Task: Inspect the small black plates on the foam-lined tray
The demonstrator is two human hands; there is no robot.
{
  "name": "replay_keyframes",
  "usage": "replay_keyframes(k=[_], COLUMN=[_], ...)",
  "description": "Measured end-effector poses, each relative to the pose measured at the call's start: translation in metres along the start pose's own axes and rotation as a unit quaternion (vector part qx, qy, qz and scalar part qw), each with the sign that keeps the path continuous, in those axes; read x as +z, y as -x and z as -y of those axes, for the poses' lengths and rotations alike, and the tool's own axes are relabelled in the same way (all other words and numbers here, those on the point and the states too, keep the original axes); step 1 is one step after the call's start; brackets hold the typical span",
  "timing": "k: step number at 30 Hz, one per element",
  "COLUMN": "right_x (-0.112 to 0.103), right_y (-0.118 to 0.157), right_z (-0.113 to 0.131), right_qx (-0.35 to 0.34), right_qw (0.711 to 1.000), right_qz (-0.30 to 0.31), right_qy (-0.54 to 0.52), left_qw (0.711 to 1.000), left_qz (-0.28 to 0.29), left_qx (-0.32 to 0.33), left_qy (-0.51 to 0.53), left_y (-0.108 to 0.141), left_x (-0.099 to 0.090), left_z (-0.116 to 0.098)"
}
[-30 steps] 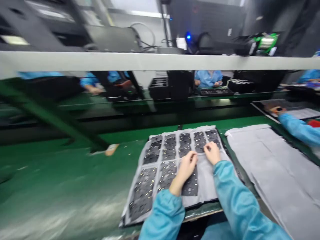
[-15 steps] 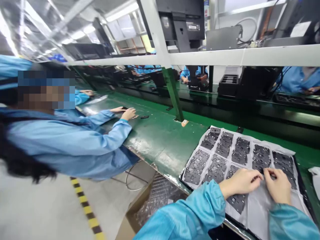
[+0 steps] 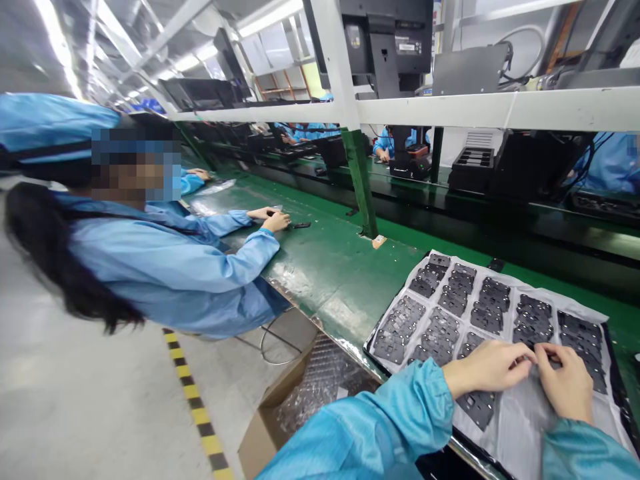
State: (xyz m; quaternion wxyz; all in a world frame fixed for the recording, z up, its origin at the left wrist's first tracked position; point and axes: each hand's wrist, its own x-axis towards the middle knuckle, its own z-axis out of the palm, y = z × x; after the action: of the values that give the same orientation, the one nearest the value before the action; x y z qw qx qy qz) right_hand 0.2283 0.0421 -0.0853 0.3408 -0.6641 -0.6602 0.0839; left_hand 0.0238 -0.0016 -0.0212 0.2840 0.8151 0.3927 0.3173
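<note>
- Left hand (image 3: 493, 367) and right hand (image 3: 567, 383) sit close together on the grey sheet (image 3: 520, 417), fingertips pinched on a small black part (image 3: 545, 360) between them.
- That sheet lies on a tray on the green bench (image 3: 325, 267), near edge, right side, with rows of black parts (image 3: 450, 300) on it.
- On the left, a co-worker's hand (image 3: 277, 221) rests on the bench.
- A cardboard box (image 3: 300, 407) sits on the floor below.
</note>
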Motion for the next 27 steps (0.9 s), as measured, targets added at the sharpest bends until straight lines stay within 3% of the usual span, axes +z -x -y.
replay_keyframes(k=[11, 14, 17, 18, 20, 22, 24, 27], right_x=[0.001, 0.0, 0.002, 0.003, 0.006, 0.008, 0.006, 0.0], right_y=[-0.001, 0.001, 0.003, 0.004, 0.004, 0.006, 0.01, 0.018], right_z=[0.001, 0.006, 0.007, 0.006, 0.006, 0.007, 0.011, 0.026], right_qx=[0.011, 0.009, -0.011, -0.021, -0.032, -0.04, -0.057, -0.08], right_qw=[0.999, 0.999, 0.998, 0.998, 0.997, 0.995, 0.994, 0.994], right_qz=[-0.008, -0.005, -0.009, -0.013, -0.022, -0.033, -0.048, -0.055], right_qy=[0.046, 0.05, 0.058, 0.062, 0.072, 0.08, 0.074, 0.043], left_qw=[0.996, 0.986, 0.969, 0.964, 0.942, 0.889, 0.828, 0.735], left_qz=[-0.072, -0.068, -0.119, -0.148, -0.263, -0.425, -0.534, -0.583], left_qx=[-0.002, 0.001, -0.007, -0.016, -0.045, -0.089, -0.16, -0.329], left_qy=[0.051, 0.151, 0.218, 0.219, 0.204, 0.142, 0.065, -0.108], left_y=[0.0, 0.007, 0.025, 0.034, 0.053, 0.075, 0.094, 0.099], left_x=[-0.007, -0.027, -0.077, -0.099, -0.146, -0.195, -0.238, -0.287], left_z=[-0.003, -0.019, -0.022, -0.014, 0.017, 0.061, 0.106, 0.153])
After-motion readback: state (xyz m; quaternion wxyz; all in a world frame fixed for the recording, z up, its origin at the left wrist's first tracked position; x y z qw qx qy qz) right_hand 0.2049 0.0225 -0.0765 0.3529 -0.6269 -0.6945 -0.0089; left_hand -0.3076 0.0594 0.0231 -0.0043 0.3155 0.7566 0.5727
